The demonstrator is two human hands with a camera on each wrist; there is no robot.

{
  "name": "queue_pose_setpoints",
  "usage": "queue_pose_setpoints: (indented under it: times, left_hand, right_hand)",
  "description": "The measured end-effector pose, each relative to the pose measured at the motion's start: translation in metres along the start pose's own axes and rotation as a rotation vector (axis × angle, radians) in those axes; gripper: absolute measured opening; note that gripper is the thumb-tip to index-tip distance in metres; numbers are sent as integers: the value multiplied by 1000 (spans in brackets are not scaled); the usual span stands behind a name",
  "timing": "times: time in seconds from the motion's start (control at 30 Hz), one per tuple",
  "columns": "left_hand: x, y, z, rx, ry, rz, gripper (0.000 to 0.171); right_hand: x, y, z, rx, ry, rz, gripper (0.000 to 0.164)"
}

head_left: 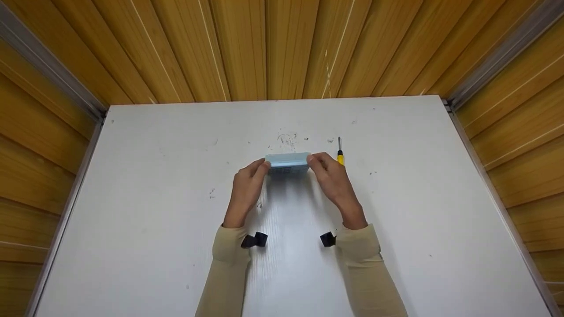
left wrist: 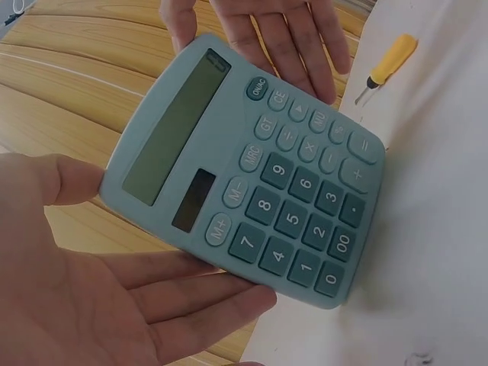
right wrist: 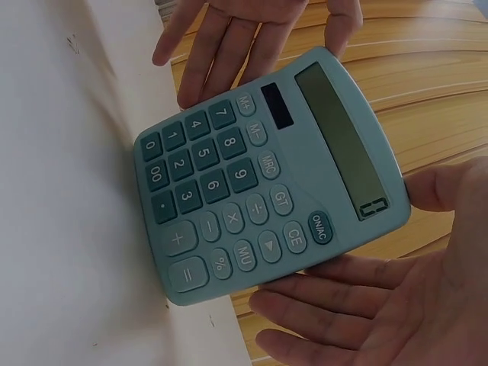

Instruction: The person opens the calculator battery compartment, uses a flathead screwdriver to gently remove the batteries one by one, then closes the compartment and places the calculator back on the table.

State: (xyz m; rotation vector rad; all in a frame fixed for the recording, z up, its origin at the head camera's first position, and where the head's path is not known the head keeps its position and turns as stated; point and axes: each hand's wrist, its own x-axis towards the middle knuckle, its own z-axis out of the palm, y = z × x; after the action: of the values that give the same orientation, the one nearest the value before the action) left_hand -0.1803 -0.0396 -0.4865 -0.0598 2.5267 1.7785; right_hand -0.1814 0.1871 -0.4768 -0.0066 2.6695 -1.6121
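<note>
A light blue-green calculator (head_left: 288, 158) is held between both hands, tilted up with its keys facing the person. My left hand (head_left: 250, 185) grips its left side, thumb (left wrist: 72, 179) at the display-end corner and fingers along the side and behind. On the opposite side my right hand (head_left: 333, 179) holds it the same way, its thumb (right wrist: 435, 187) at the other display-end corner. The display (right wrist: 343, 141) shows a single digit at one end. In both wrist views the keys are fully visible; the calculator's back is hidden.
Just beyond the right hand, a yellow and black screwdriver (head_left: 340, 156) lies on the white table (head_left: 132, 198). Dark marks spot the tabletop. Wood-look panels (head_left: 286, 48) rise behind the table and at both sides. Small black devices (head_left: 261, 239) sit at both wrists.
</note>
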Motion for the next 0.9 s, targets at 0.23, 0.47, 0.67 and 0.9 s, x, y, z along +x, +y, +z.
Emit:
queue_pose_setpoints:
  times: [0.23,0.47,0.67,0.9]
  left_hand:
    - [-2,2,7,9,-33,31,64]
    - [-3,4,21,25,-1,12,69]
    - [-1,1,31,57,35,-5,70]
    - [2,-6,35,129,66,59,67]
  right_hand:
    - [1,-5,2,-25,11,80,54]
    - [2,-9,5,-73,25,132,48]
    - [3,-7,9,-130,28,130,47]
    - [4,-3,15,-173,15,93,50]
